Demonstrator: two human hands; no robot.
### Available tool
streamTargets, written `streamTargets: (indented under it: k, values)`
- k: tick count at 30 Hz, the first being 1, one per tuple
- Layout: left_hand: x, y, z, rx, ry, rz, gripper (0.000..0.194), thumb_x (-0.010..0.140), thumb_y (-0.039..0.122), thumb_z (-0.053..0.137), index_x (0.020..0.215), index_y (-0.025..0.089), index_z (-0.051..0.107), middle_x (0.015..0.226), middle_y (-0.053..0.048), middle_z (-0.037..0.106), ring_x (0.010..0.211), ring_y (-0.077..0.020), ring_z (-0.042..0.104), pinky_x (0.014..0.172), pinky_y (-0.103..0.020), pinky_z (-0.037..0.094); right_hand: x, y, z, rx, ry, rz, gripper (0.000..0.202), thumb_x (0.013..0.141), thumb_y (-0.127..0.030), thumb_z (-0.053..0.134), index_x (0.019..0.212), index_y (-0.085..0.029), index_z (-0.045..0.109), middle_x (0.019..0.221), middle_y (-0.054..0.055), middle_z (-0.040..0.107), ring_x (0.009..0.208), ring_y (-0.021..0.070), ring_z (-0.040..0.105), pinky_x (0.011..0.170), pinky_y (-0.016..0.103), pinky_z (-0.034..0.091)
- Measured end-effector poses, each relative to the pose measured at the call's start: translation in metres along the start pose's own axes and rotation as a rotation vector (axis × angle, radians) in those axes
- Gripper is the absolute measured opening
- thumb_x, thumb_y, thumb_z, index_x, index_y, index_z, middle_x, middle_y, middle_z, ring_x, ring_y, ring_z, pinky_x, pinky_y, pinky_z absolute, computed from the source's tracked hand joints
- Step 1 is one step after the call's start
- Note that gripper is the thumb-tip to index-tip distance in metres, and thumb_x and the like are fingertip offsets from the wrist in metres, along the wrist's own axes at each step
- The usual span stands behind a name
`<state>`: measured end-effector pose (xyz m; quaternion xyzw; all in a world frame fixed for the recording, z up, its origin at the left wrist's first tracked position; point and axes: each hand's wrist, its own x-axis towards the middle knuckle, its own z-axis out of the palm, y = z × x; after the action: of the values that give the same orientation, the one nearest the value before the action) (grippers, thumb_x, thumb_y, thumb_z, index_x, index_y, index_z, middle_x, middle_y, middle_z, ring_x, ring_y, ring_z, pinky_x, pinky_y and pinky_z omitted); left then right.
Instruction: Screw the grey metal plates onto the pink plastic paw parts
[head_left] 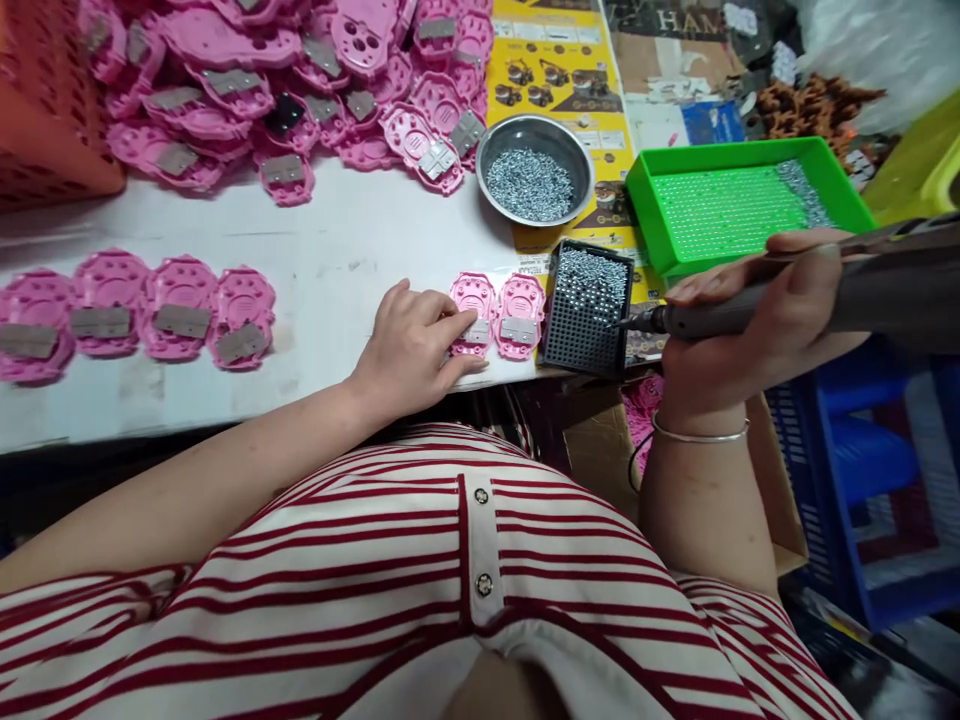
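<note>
My left hand (416, 345) has its fingers closed on the edges of a pink plastic casing (474, 293) that lies flat on the white table, a grey plate across its lower part. Close beside it on the right rests a second pink casing (520, 312) with a similar plate. An electric screwdriver (720, 312) is gripped in my right hand (765, 310), pointing left. Its tip is at the right side of a black perforated tray (559, 335), where small silvery screws (596, 275) stand in the holes and pile toward the far end.
Several pink casings (180, 305) stand in a row at left; a large heap (225, 60) lies behind. Beyond the black tray are a metal bowl (491, 190) of screws and a green tray (750, 255). An orange basket (60, 110) bounds the far left, blue crates (817, 480) the lower right.
</note>
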<state>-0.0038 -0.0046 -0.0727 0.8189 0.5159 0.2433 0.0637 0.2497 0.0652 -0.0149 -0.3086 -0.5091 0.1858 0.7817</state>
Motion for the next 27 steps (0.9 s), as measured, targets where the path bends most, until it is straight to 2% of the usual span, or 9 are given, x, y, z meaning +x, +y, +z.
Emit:
streamTargets:
  k: [6, 15, 19, 21, 23, 25, 27]
  values:
    - [-0.001, 0.0, 0.002, -0.007, 0.02, 0.014, 0.035, 0.091, 0.044, 0.069, 0.114, 0.018, 0.075, 0.102, -0.01, 0.067, 0.094, -0.0284, 0.059, 0.104, -0.056, 0.043, -0.005, -0.01, 0.004, -0.069, 0.032, 0.074, 0.022, 0.094, -0.035, 0.053, 0.086, -0.018, 0.064, 0.054, -0.009, 0.043, 0.043, 0.005, 0.051, 0.044, 0.019, 0.042]
    - [-0.002, -0.003, 0.002, -0.045, 0.032, 0.013, 0.035, 0.09, 0.046, 0.07, 0.113, 0.021, 0.075, 0.1, -0.009, 0.067, 0.093, -0.0276, 0.058, 0.096, -0.051, 0.045, -0.005, -0.016, 0.008, -0.146, 0.056, 0.064, 0.019, 0.093, -0.032, 0.049, 0.083, -0.019, 0.06, 0.053, -0.007, 0.045, 0.042, 0.0065, 0.05, 0.045, 0.022, 0.039]
    - [-0.003, -0.004, 0.002, -0.099, 0.111, 0.016, 0.048, 0.089, 0.055, 0.071, 0.121, 0.019, 0.073, 0.107, -0.012, 0.068, 0.099, -0.0289, 0.061, 0.096, -0.051, 0.047, -0.004, -0.032, 0.014, -0.095, 0.084, 0.05, 0.022, 0.093, -0.032, 0.046, 0.08, -0.022, 0.061, 0.05, -0.007, 0.043, 0.041, 0.0055, 0.045, 0.043, 0.021, 0.035]
    - [-0.002, -0.001, 0.0, -0.134, 0.202, -0.005, 0.048, 0.089, 0.056, 0.072, 0.121, 0.02, 0.072, 0.116, -0.013, 0.068, 0.107, -0.0298, 0.062, 0.103, -0.054, 0.045, -0.006, -0.044, 0.02, -0.041, 0.051, 0.051, 0.022, 0.092, -0.033, 0.049, 0.079, -0.023, 0.063, 0.051, -0.007, 0.044, 0.043, 0.006, 0.046, 0.044, 0.022, 0.035]
    - [0.003, 0.006, -0.004, -0.155, 0.258, -0.023, 0.033, 0.093, 0.051, 0.07, 0.112, 0.024, 0.075, 0.121, -0.01, 0.068, 0.113, -0.0284, 0.062, 0.113, -0.058, 0.038, -0.011, -0.055, 0.028, 0.051, -0.027, 0.081, 0.017, 0.09, -0.035, 0.057, 0.08, -0.024, 0.066, 0.053, -0.007, 0.045, 0.044, 0.0065, 0.047, 0.044, 0.024, 0.04]
    - [0.009, 0.015, -0.007, -0.154, 0.249, 0.0, 0.024, 0.094, 0.05, 0.068, 0.099, 0.029, 0.077, 0.119, -0.006, 0.07, 0.113, -0.0265, 0.062, 0.119, -0.06, 0.032, -0.016, -0.064, 0.038, 0.14, -0.103, 0.14, 0.013, 0.087, -0.036, 0.066, 0.08, -0.026, 0.068, 0.054, -0.007, 0.048, 0.045, 0.0076, 0.048, 0.045, 0.026, 0.045]
    - [0.015, 0.022, -0.009, -0.136, 0.235, 0.043, 0.025, 0.093, 0.053, 0.069, 0.093, 0.03, 0.078, 0.115, -0.003, 0.071, 0.113, -0.0263, 0.061, 0.123, -0.062, 0.026, -0.022, -0.071, 0.046, 0.194, -0.169, 0.172, 0.018, 0.087, -0.044, 0.067, 0.081, -0.027, 0.069, 0.052, -0.006, 0.047, 0.043, 0.0086, 0.048, 0.043, 0.027, 0.047]
